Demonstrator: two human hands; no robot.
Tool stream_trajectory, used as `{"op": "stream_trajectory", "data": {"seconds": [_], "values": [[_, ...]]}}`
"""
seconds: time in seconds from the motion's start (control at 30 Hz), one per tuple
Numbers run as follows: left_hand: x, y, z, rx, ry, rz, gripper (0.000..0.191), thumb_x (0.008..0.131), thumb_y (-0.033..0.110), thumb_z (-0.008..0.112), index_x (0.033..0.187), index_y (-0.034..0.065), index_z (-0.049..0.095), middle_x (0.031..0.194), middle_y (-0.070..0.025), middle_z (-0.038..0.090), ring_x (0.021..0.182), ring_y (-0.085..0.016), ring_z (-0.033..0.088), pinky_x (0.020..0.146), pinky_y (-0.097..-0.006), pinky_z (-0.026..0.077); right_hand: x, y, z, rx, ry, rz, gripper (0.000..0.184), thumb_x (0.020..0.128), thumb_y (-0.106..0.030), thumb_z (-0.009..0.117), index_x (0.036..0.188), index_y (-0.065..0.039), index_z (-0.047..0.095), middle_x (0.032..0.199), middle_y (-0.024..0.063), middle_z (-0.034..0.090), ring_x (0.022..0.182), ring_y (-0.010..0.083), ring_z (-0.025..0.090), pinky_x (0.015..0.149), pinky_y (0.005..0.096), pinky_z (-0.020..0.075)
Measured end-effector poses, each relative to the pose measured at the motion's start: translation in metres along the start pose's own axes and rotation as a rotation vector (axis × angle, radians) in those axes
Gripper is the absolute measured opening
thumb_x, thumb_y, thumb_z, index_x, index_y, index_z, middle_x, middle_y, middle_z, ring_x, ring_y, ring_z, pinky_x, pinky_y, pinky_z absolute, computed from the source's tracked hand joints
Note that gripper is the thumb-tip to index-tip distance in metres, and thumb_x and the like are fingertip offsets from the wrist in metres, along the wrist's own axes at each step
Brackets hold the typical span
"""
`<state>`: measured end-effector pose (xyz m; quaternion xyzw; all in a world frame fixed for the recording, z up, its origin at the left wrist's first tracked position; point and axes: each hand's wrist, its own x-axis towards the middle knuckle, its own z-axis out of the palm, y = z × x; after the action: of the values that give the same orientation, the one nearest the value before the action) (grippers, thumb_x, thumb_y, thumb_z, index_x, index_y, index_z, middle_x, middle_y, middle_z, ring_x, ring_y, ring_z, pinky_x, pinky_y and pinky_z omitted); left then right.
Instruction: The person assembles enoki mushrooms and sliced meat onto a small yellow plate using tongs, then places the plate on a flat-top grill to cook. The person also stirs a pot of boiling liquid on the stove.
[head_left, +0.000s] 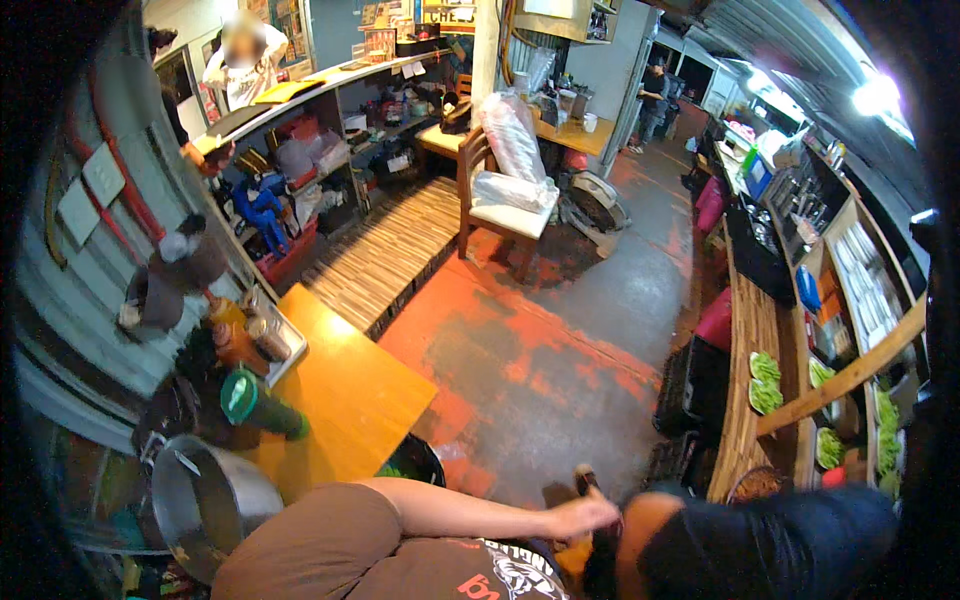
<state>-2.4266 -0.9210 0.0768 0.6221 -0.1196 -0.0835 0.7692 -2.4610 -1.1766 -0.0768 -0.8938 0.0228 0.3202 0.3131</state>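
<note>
My left forearm reaches across my printed dark T-shirt (450, 566) from a short sleeve. My left hand (585, 517) is blurred, its fingers curled near my front. A small dark brown thing with a paler tip (584, 478) shows just beyond the fingers; whether the hand holds it I cannot tell. A dark sleeve (765, 532) and a bit of bare arm (651, 525) fill the lower right, seemingly my right arm. The right hand itself is out of view. Nearest on the right stands a wooden counter (742, 360).
An orange-topped table (345, 390) bears a green-lidded tumbler (255, 401) and a metal tray (289, 352) of jars. Beside it is a large metal pot (202, 502). A wooden chair (517, 214) holds plastic-wrapped goods. Leafy greens (765, 382) line the counter. Two people (244, 64) (654, 101) stand farther off.
</note>
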Motion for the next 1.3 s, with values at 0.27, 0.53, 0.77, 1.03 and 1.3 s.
{"op": "stream_trajectory", "data": {"seconds": [0.27, 0.53, 0.77, 1.03, 1.3], "values": [[0.121, 0.044, -0.159, 0.322, -0.383, -0.025, 0.031, 0.095, 0.029, 0.058, 0.107, 0.0019, 0.065, 0.098, -0.0162, 0.07, 0.09, -0.03, 0.067, 0.08, -0.0415, 0.052, 0.179, -0.137, -0.023, 0.026, -0.058, -0.048, 0.041, 0.091, -0.024, 0.055, 0.121, 0.004, 0.057, 0.116, 0.0306, 0.061, 0.108, 0.0455, 0.058, 0.091, 0.0467, 0.0481], [0.243, 0.028, -0.404, 1.174, 0.076, -0.369, 0.029, 0.09, 0.03, 0.059, 0.108, 0.0073, 0.064, 0.103, -0.0174, 0.069, 0.099, -0.035, 0.066, 0.085, -0.0463, 0.053, 0.36, -0.169, -0.165, -0.314, 0.026, -0.21, 0.04, 0.089, -0.023, 0.054, 0.114, 0.007, 0.061, 0.109, 0.0345, 0.062, 0.101, 0.0505, 0.059, 0.086, 0.0491, 0.0498], [0.317, 0.019, -0.474, 0.674, 0.357, -0.281, 0.025, 0.098, 0.029, 0.056, 0.106, 0.0071, 0.064, 0.104, -0.0149, 0.07, 0.094, -0.033, 0.067, 0.079, -0.0455, 0.053, 0.526, -0.51, -0.33, 0.134, 0.095, -0.671, 0.016, 0.097, -0.016, 0.057, 0.098, -0.001, 0.063, 0.072, 0.0038, 0.061, 0.06, 0.0092, 0.053, 0.053, 0.0256, 0.0416], [0.49, 0.043, -0.643, 0.739, 0.251, -0.515, 0.037, 0.097, 0.035, 0.055, 0.119, 0.0069, 0.064, 0.117, -0.0158, 0.068, 0.111, -0.033, 0.064, 0.095, -0.0436, 0.05, 0.662, -0.739, -0.312, -0.294, -0.279, -0.573, 0.034, 0.087, -0.014, 0.055, 0.12, -0.006, 0.061, 0.097, 0.0204, 0.07, 0.09, 0.0354, 0.068, 0.081, 0.0418, 0.0529], [0.77, 0.142, -0.823, 1.049, -0.013, -0.14, 0.029, 0.096, 0.028, 0.057, 0.114, 0.0054, 0.065, 0.111, -0.0161, 0.068, 0.104, -0.034, 0.066, 0.09, -0.0432, 0.053, 0.854, -0.448, -0.4, -0.166, 0.083, 0.54, 0.048, 0.075, -0.042, 0.079, 0.103, -0.004, 0.072, 0.1, 0.017, 0.073, 0.093, 0.0348, 0.07, 0.079, 0.0459, 0.0563]]}}
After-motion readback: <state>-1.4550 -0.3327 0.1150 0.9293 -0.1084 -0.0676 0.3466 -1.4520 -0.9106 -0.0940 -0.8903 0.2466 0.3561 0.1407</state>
